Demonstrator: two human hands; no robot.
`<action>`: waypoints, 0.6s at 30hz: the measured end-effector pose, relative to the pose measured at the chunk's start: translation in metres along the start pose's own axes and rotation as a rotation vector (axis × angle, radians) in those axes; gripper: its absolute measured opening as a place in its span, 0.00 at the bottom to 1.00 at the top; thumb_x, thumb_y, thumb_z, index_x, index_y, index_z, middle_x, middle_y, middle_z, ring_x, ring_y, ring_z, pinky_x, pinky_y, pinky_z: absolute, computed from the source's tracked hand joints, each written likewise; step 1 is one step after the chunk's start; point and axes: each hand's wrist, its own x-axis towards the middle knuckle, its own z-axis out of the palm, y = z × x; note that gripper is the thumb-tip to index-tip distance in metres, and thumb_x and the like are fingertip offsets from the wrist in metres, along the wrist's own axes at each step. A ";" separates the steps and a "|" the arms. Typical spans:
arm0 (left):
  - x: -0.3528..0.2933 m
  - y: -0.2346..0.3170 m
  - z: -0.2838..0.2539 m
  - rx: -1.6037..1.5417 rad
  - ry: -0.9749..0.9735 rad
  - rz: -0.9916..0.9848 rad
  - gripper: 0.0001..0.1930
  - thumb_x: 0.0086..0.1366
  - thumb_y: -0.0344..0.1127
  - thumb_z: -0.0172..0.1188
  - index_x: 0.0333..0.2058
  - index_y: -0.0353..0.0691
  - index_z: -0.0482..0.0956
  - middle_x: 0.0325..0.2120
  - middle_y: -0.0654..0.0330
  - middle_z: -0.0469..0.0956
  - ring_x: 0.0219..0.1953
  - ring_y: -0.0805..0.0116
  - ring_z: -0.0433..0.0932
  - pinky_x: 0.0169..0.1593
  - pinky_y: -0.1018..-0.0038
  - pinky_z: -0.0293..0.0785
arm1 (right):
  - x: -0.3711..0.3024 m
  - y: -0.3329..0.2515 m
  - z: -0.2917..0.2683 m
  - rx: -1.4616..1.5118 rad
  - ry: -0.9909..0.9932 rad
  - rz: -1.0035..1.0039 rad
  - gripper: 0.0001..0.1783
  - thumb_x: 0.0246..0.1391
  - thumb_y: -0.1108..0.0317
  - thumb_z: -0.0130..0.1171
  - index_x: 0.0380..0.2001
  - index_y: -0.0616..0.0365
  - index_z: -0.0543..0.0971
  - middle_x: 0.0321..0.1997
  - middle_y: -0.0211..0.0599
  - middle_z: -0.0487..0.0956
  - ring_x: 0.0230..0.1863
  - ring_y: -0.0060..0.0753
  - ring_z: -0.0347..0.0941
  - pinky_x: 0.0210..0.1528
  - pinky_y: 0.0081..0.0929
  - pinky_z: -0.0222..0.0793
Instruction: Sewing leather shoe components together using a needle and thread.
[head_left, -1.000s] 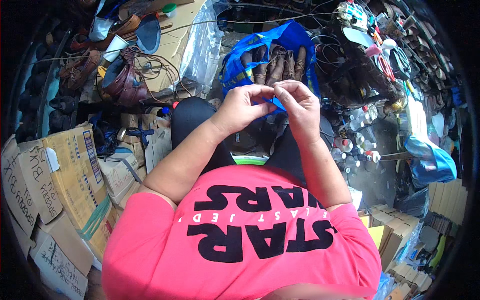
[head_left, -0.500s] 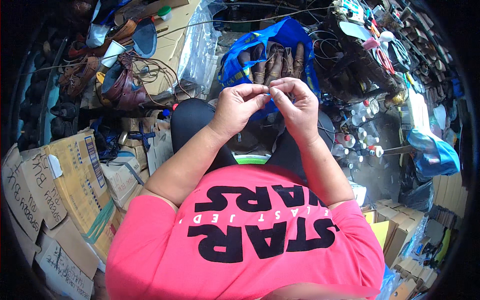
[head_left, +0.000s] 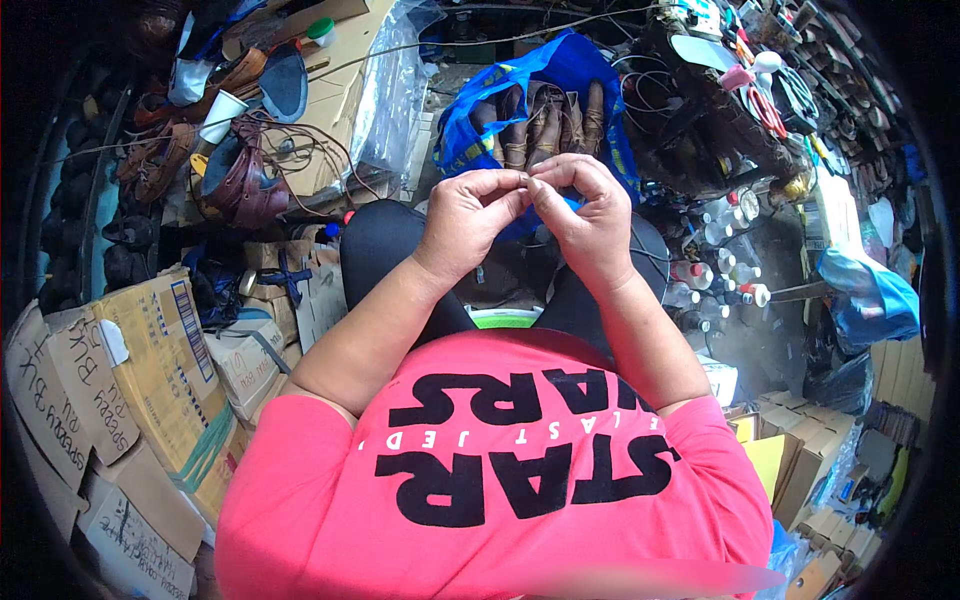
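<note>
Both hands are raised over my lap with their fingertips meeting. My left hand (head_left: 460,222) is closed in a pinch, thumb against forefinger. Opposite it, my right hand (head_left: 590,222) pinches at the same spot, its thumb and forefinger touching the left fingertips. Whatever lies between them is too small or too hidden to name. Just beyond the hands stands a crinkled blue plastic bag (head_left: 462,122), its mouth gaping. Inside it are several long brown leather-looking pieces (head_left: 545,130), some with cord around them. The hands cover the bag's near side.
At the left back, a brown leather shoe (head_left: 245,190) with long laces and a white cup (head_left: 222,115) lie by flat cardboard (head_left: 345,75). Cardboard boxes (head_left: 150,350) crowd my left. Several small bottles (head_left: 690,272) stand right of my knee, near a light-blue bag (head_left: 868,300).
My hands have shifted slightly to the left, the right one more, and their fingertips are now closer together. Both remain pinched.
</note>
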 end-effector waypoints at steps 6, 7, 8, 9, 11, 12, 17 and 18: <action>0.000 0.000 0.000 0.057 0.025 0.020 0.08 0.58 0.24 0.57 0.37 0.31 0.78 0.32 0.61 0.78 0.34 0.77 0.75 0.41 0.80 0.73 | 0.000 0.000 0.001 -0.001 0.000 0.008 0.05 0.41 0.72 0.63 0.21 0.61 0.77 0.29 0.38 0.78 0.34 0.32 0.75 0.39 0.25 0.69; 0.000 -0.001 0.001 0.057 0.025 0.019 0.08 0.58 0.24 0.57 0.37 0.31 0.78 0.32 0.61 0.78 0.34 0.77 0.75 0.41 0.80 0.73 | 0.000 0.000 0.001 -0.007 -0.002 0.006 0.05 0.42 0.72 0.62 0.21 0.60 0.77 0.28 0.38 0.78 0.34 0.32 0.75 0.39 0.25 0.69; 0.000 -0.003 0.001 0.061 0.050 0.045 0.08 0.56 0.25 0.60 0.36 0.33 0.79 0.31 0.60 0.79 0.33 0.77 0.75 0.39 0.80 0.73 | 0.001 -0.001 0.001 -0.007 -0.002 0.007 0.05 0.42 0.72 0.62 0.21 0.60 0.77 0.28 0.38 0.78 0.34 0.32 0.75 0.39 0.25 0.69; 0.000 -0.004 0.001 0.064 0.074 0.072 0.08 0.55 0.27 0.62 0.34 0.34 0.80 0.29 0.60 0.79 0.31 0.77 0.76 0.36 0.80 0.72 | 0.001 -0.001 0.001 0.000 -0.001 0.009 0.05 0.42 0.72 0.62 0.21 0.60 0.77 0.28 0.38 0.78 0.34 0.32 0.75 0.39 0.25 0.69; 0.000 -0.003 0.002 0.069 0.077 0.068 0.08 0.54 0.27 0.62 0.34 0.35 0.80 0.29 0.59 0.79 0.30 0.77 0.76 0.36 0.80 0.72 | 0.001 -0.001 0.001 0.008 0.000 0.011 0.05 0.42 0.72 0.62 0.21 0.60 0.77 0.28 0.38 0.78 0.34 0.32 0.75 0.39 0.25 0.69; 0.000 -0.003 0.002 0.074 0.082 0.065 0.08 0.54 0.27 0.62 0.34 0.35 0.80 0.28 0.59 0.79 0.30 0.77 0.76 0.35 0.80 0.72 | 0.001 -0.001 0.001 0.005 -0.003 0.010 0.04 0.42 0.72 0.62 0.21 0.61 0.77 0.28 0.38 0.78 0.34 0.32 0.75 0.39 0.25 0.69; 0.001 -0.003 0.002 0.091 0.090 0.088 0.07 0.54 0.27 0.62 0.34 0.35 0.80 0.27 0.59 0.79 0.30 0.77 0.76 0.35 0.80 0.73 | 0.001 -0.001 0.001 0.003 -0.012 0.011 0.04 0.41 0.73 0.62 0.21 0.61 0.77 0.28 0.37 0.78 0.34 0.32 0.75 0.39 0.25 0.69; 0.001 -0.003 0.002 0.097 0.095 0.090 0.07 0.54 0.27 0.62 0.34 0.36 0.81 0.27 0.59 0.79 0.29 0.76 0.76 0.34 0.79 0.73 | 0.002 -0.002 0.001 0.000 -0.008 0.012 0.04 0.41 0.73 0.62 0.21 0.61 0.77 0.28 0.37 0.78 0.33 0.32 0.75 0.39 0.25 0.69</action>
